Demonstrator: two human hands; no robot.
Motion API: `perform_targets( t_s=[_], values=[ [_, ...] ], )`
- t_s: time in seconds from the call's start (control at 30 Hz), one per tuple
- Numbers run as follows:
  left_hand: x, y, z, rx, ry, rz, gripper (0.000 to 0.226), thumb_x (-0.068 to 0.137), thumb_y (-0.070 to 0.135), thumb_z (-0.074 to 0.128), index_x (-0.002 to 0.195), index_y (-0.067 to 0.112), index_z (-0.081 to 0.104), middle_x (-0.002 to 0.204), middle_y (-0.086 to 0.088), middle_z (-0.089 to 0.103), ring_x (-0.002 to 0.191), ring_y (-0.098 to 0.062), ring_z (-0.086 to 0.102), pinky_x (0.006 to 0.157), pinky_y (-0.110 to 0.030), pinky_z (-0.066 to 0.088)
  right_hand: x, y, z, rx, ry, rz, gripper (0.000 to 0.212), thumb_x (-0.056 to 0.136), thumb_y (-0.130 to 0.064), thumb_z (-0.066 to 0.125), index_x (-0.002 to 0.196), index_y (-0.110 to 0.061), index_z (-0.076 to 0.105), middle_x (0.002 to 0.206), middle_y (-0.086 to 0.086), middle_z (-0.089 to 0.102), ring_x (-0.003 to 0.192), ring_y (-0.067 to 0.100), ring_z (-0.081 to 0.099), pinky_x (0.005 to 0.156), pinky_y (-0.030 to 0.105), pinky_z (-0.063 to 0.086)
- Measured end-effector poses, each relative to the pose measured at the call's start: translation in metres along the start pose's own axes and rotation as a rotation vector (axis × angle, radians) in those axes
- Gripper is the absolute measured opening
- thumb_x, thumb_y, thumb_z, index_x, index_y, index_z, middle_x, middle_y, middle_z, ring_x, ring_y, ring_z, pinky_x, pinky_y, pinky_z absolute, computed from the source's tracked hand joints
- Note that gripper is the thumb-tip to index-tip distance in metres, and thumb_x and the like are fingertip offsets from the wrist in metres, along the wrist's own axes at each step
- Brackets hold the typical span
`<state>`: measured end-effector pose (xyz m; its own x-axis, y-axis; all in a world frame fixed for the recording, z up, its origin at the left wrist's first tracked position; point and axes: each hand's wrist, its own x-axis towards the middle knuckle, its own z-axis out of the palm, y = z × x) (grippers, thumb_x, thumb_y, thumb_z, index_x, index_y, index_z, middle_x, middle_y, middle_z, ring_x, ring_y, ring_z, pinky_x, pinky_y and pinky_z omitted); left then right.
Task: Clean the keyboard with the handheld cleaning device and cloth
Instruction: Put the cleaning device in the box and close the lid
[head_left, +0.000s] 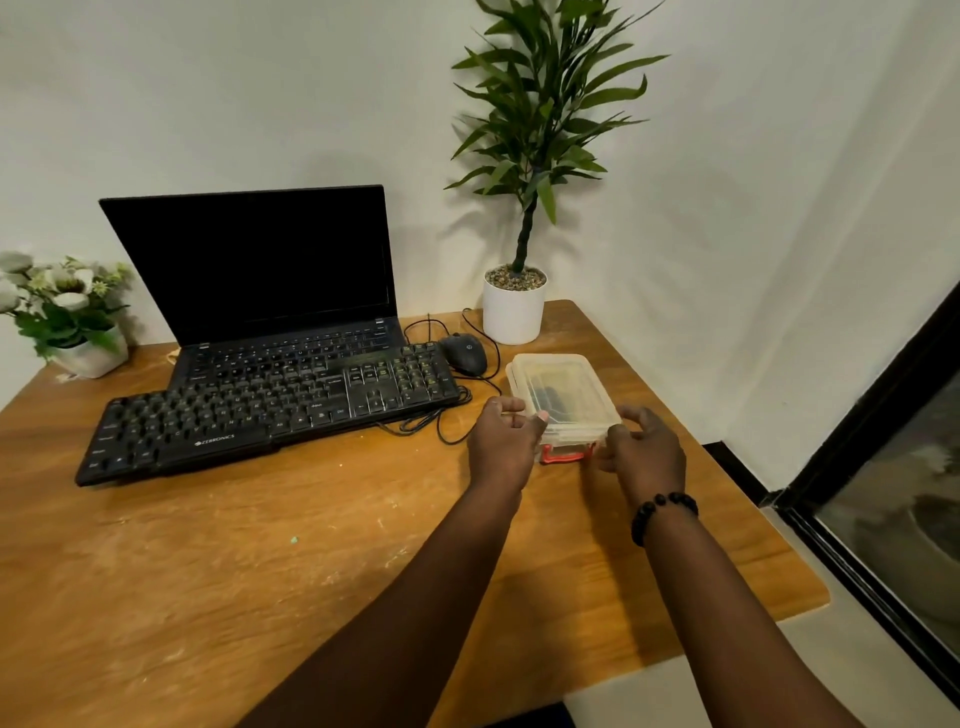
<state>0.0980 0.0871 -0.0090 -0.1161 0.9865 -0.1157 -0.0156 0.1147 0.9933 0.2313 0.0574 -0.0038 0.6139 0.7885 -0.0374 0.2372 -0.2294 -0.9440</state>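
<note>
A black keyboard (270, 410) lies on the wooden table (260, 545), its back edge resting on an open laptop (270, 270). To its right stands a clear plastic box (563, 389) with a lid and a red latch (563, 456) at its near end; something dark shows through the lid. My left hand (501, 441) holds the box's near left corner, thumb on the lid's edge. My right hand (641, 449) grips the near right corner beside the latch. No cleaning device or cloth is in plain sight.
A black mouse (464, 353) and its looped cables lie between keyboard and box. A tall potted plant (514, 306) stands at the back right corner, a small flower pot (67, 317) at the far left. The table's right edge borders a dark-framed window (883, 493).
</note>
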Motion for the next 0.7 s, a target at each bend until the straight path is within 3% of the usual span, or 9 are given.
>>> perform_targets(
  t_s=[0.1,0.17,0.23,0.33,0.43,0.5,0.57,0.63,0.7],
  values=[
    [0.001,-0.003,0.003,0.115,0.062,0.039,0.022,0.087,0.018,0.075,0.107,0.015,0.065,0.101,-0.006,0.066,0.087,-0.017,0.066,0.069,-0.029,0.059,0.002,0.004,0.002,-0.056,-0.003,-0.032,0.026,0.092,-0.018,0.055,0.116,-0.025,0.061,0.102,0.006,0.069,0.081,0.021,0.068,0.075,0.043,0.06],
    [0.002,-0.006,0.004,0.162,0.096,0.041,0.018,0.087,0.018,0.075,0.103,0.017,0.067,0.104,-0.002,0.063,0.082,-0.005,0.058,0.056,-0.012,0.049,0.004,0.005,0.004,-0.078,-0.001,-0.037,0.026,0.093,-0.019,0.056,0.118,-0.024,0.061,0.104,0.007,0.069,0.084,0.022,0.068,0.076,0.042,0.06],
    [0.002,-0.006,0.002,0.129,0.085,0.0,0.017,0.088,0.016,0.073,0.103,0.015,0.065,0.098,0.0,0.063,0.076,-0.001,0.057,0.048,-0.007,0.042,0.007,0.005,0.006,-0.107,-0.003,-0.046,0.025,0.094,-0.019,0.056,0.118,-0.023,0.061,0.105,0.007,0.068,0.086,0.022,0.067,0.076,0.04,0.06],
    [0.007,-0.007,0.003,0.059,0.044,-0.072,0.019,0.088,0.013,0.072,0.101,0.019,0.06,0.104,-0.009,0.07,0.087,-0.019,0.07,0.061,-0.026,0.055,0.011,0.006,0.008,-0.171,-0.012,-0.064,0.027,0.093,-0.021,0.057,0.12,-0.021,0.061,0.112,0.009,0.065,0.085,0.019,0.063,0.059,0.025,0.05],
    [0.009,-0.005,0.002,0.083,0.027,-0.08,0.018,0.09,0.012,0.07,0.1,0.02,0.058,0.104,-0.012,0.069,0.088,-0.023,0.071,0.06,-0.029,0.057,0.014,0.005,0.009,-0.203,-0.016,-0.076,0.028,0.093,-0.018,0.058,0.121,-0.017,0.06,0.11,0.008,0.065,0.086,0.018,0.061,0.052,0.014,0.037],
    [0.013,-0.007,-0.001,0.073,-0.001,-0.081,0.016,0.091,0.012,0.069,0.099,0.018,0.058,0.102,-0.015,0.07,0.078,-0.022,0.07,0.063,-0.032,0.058,0.017,0.006,0.008,-0.194,-0.022,-0.073,0.026,0.092,-0.019,0.06,0.118,-0.017,0.06,0.105,0.007,0.067,0.085,0.018,0.063,0.055,0.018,0.043],
    [0.013,-0.008,-0.003,0.105,-0.013,-0.062,0.016,0.09,0.015,0.07,0.101,0.018,0.058,0.103,-0.016,0.07,0.075,-0.021,0.069,0.067,-0.036,0.059,0.019,0.008,0.006,-0.164,-0.032,-0.046,0.024,0.091,-0.021,0.063,0.115,-0.019,0.06,0.102,0.007,0.068,0.086,0.02,0.066,0.067,0.031,0.056],
    [0.015,-0.008,-0.006,0.34,0.016,0.083,0.028,0.088,0.019,0.072,0.113,0.017,0.061,0.113,-0.01,0.068,0.095,-0.021,0.066,0.077,-0.035,0.056,0.019,0.008,0.006,-0.132,-0.041,-0.01,0.022,0.091,-0.024,0.062,0.112,-0.019,0.059,0.103,0.006,0.067,0.085,0.019,0.065,0.073,0.036,0.057],
    [0.018,-0.005,-0.008,0.53,0.001,0.254,0.048,0.088,0.016,0.072,0.133,0.016,0.056,0.132,-0.005,0.058,0.119,-0.02,0.056,0.095,-0.032,0.048,0.019,0.004,0.007,-0.17,-0.036,0.001,0.028,0.094,-0.032,0.057,0.116,-0.014,0.059,0.108,0.003,0.063,0.088,0.017,0.059,0.07,0.03,0.05]
  ],
)
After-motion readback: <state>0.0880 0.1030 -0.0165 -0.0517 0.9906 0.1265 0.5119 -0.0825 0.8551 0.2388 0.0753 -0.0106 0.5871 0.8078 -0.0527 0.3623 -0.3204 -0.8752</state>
